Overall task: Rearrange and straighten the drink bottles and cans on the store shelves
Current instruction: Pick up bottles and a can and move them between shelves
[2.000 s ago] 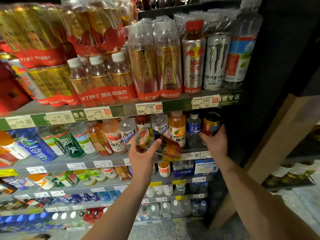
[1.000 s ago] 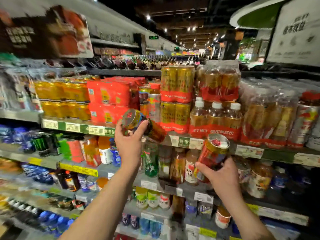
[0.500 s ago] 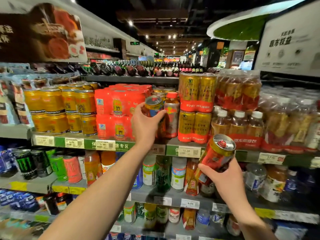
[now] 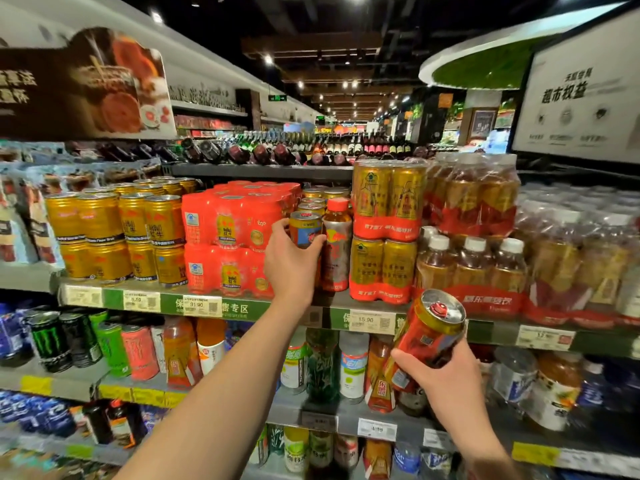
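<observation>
My left hand (image 4: 292,263) grips an upright gold and red can (image 4: 305,228) on the upper shelf (image 4: 242,306), in the gap between the red multipacks (image 4: 228,237) and a red-capped bottle (image 4: 336,251). More cans of the same kind stand behind it. My right hand (image 4: 446,382) holds a second red and gold can (image 4: 427,336), tilted with its top toward me, in front of the shelf edge and clear of the shelves.
Loose gold cans (image 4: 114,233) stand left of the red multipacks. Shrink-wrapped gold can packs (image 4: 384,233) and bottle packs (image 4: 471,265) fill the right. Single bottles and green cans (image 4: 52,341) line the lower shelf. Price labels run along the shelf edges.
The view swung from the lower right shelf end up to the upper shelf. My left hand carried its can up and set it upright into the gap. My right hand lifted its can too.
</observation>
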Tool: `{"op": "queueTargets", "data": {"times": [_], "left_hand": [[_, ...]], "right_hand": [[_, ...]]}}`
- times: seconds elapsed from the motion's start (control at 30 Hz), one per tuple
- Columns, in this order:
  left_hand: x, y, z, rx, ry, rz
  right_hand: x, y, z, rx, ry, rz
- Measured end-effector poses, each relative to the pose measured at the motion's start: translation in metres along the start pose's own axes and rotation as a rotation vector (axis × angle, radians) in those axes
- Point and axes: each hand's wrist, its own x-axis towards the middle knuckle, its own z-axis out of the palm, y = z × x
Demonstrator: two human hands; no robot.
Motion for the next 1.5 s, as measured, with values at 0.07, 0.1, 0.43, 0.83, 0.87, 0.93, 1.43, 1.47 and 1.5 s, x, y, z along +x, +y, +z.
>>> {"op": "queueTargets", "data": {"times": [0.07,0.1,0.43,0.83,0.87,0.93,1.43,1.47,1.5], "left_hand": [[-0.001,0.002,0.005,0.043,0.033,0.016],[-0.001,0.003,0.007,0.069,0.044,0.017],[-0.010,0.004,0.017,0.231,0.129,0.178],[-0.021,0.023,0.051,0.380,-0.178,0.178],[-0.021,0.024,0.052,0.396,-0.182,0.175],[-0.019,0.026,0.052,0.425,-0.191,0.187],[0.010,0.039,0.036,0.448,-0.316,0.284],[0.010,0.038,0.036,0.412,-0.332,0.272],[0.010,0.038,0.036,0.375,-0.338,0.262]], "right_hand": [[0.004,0.001,-0.007,0.017,-0.024,0.025],[0.006,0.003,-0.010,0.027,-0.035,0.034],[0.031,0.020,-0.042,0.075,-0.114,0.044],[0.046,0.036,-0.060,0.061,-0.151,0.072],[0.047,0.038,-0.061,0.065,-0.157,0.076],[0.048,0.044,-0.060,0.057,-0.162,0.079],[0.046,0.056,-0.041,0.038,-0.109,0.076],[0.045,0.057,-0.039,0.038,-0.088,0.071],[0.045,0.057,-0.036,0.039,-0.072,0.076]]}}
